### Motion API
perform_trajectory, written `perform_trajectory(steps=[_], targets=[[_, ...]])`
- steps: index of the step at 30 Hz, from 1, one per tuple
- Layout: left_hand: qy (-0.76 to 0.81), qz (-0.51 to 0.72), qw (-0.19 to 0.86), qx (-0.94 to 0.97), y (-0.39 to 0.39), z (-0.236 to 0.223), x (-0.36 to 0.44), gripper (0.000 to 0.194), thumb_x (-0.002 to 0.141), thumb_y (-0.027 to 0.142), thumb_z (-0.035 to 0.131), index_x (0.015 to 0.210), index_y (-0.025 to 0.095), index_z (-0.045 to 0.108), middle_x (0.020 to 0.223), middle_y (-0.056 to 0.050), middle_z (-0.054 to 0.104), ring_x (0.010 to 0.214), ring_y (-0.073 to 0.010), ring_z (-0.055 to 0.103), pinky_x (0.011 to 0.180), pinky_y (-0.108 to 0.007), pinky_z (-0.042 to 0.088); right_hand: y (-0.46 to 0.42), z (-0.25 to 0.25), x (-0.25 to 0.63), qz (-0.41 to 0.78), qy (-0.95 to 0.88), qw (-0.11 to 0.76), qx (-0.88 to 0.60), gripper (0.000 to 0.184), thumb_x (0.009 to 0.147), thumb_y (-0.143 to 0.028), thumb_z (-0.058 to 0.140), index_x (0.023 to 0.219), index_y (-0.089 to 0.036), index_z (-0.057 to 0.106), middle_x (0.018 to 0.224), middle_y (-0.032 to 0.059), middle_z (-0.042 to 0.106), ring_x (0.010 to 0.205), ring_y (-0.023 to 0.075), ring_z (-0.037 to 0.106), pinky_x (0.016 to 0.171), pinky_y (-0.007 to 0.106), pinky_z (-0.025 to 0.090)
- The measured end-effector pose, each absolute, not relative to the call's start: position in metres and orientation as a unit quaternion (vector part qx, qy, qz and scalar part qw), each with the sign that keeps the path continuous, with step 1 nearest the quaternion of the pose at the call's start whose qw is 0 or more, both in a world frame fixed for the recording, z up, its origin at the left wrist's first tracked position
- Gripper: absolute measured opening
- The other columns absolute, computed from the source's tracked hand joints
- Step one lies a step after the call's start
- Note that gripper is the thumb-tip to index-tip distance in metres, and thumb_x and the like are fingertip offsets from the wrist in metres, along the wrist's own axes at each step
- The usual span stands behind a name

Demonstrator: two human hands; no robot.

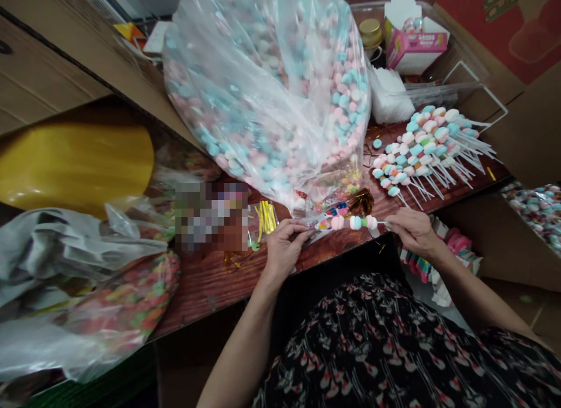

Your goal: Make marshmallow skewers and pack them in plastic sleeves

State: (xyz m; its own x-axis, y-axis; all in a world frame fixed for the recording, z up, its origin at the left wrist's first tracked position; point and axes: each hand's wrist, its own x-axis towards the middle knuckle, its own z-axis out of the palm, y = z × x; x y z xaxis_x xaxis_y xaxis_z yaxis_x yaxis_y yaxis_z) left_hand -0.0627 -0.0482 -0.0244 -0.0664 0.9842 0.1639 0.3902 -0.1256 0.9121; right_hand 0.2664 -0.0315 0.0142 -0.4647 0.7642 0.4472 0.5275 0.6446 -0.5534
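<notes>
Here, from far away, I see the right hand (411,228) pinching the stick (382,222) of the candy (357,222) by the table's near edge, the left hand (286,244) at its left end, whether gripping I cannot tell, with the big bag (280,104) on the far side.

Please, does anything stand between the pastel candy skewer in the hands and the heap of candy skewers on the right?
Nothing visible stands directly between the pink, white and blue candy skewer and the heap of pastel candy skewers with white sticks; brown wooden tabletop shows there. A shiny bronze foil bundle lies close beside that path.
</notes>
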Motion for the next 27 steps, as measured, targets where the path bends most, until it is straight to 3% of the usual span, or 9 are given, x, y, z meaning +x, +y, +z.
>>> perform_trajectory(steps=[10, 27], targets=[[0.540, 0.437, 0.282, 0.661, -0.051, -0.029, -0.064, 0.006, 0.079, 0.025, 0.074, 0.075, 0.020, 0.074, 0.086, -0.003, 0.067, 0.079, -0.0142, 0.064, 0.075, -0.029, 0.052, -0.020, 0.047, 0.261, -0.014, -0.930, 0.195, -0.312, 0.023, 0.088, -0.012, 0.050, 0.098, -0.020, 0.069, 0.082, 0.0037, 0.071, 0.074, 0.0161, 0.055, 0.068, 0.031, 0.041], [0.474, 0.433, 0.327, 0.693, -0.050, -0.035, -0.064, 0.005, 0.079, 0.025, 0.076, 0.077, 0.020, 0.074, 0.086, -0.004, 0.069, 0.080, -0.0156, 0.066, 0.074, -0.029, 0.051, -0.011, 0.048, 0.234, -0.064, -0.949, 0.205, -0.232, 0.025, 0.088, -0.008, 0.045, 0.097, -0.016, 0.067, 0.075, 0.0030, 0.066, 0.076, 0.0154, 0.053, 0.069, 0.030, 0.036]])
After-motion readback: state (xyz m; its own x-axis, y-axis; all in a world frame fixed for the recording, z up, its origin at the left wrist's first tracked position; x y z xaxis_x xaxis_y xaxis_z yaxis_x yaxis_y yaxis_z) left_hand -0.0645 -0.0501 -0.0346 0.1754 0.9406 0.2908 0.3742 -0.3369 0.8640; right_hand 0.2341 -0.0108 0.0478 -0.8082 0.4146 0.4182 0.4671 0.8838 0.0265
